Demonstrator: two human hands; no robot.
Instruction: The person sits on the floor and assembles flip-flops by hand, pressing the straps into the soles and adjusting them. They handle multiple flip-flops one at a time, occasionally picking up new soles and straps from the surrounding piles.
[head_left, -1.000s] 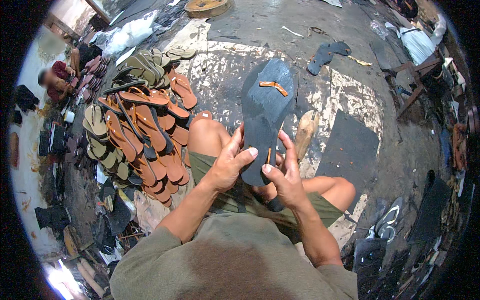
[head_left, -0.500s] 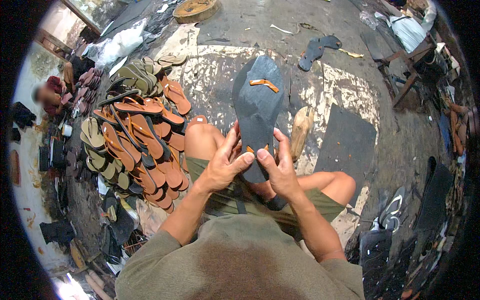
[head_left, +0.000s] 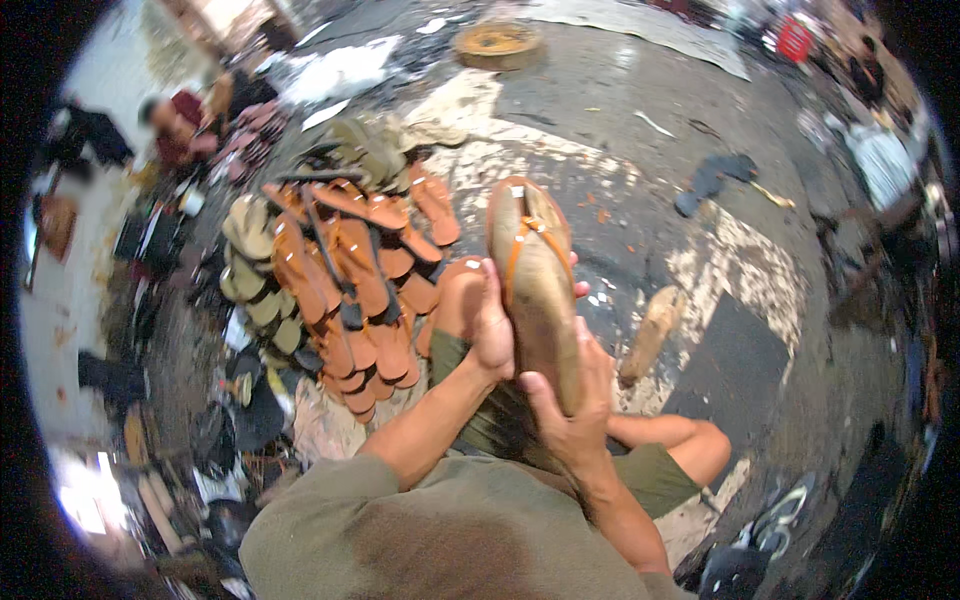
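Between my hands is a flip-flop (head_left: 497, 215) with an orange thong strap, toe end pointing away from me. A foot-shaped wooden last (head_left: 555, 330) sits on top of its sole, under the strap. My left hand (head_left: 493, 335) grips its left edge about midway along. Lower down, my right hand (head_left: 578, 400) closes around the heel end from the right, thumb across the near face. To the left lies a big pile of tan flip-flops (head_left: 360, 265) with orange straps. Olive ones (head_left: 262, 290) lie along its left side.
A second wooden last (head_left: 652, 335) lies right of my knees, beside a flat black sheet (head_left: 738, 350). Black sole scraps (head_left: 715, 183) rest farther off. A round wood block (head_left: 498, 45) stands at the back. Another person (head_left: 180, 130) sits at far left.
The flip-flop has turned over from its black underside to its strap side, showing the last. My right hand has shifted to the heel end. The view has swung left.
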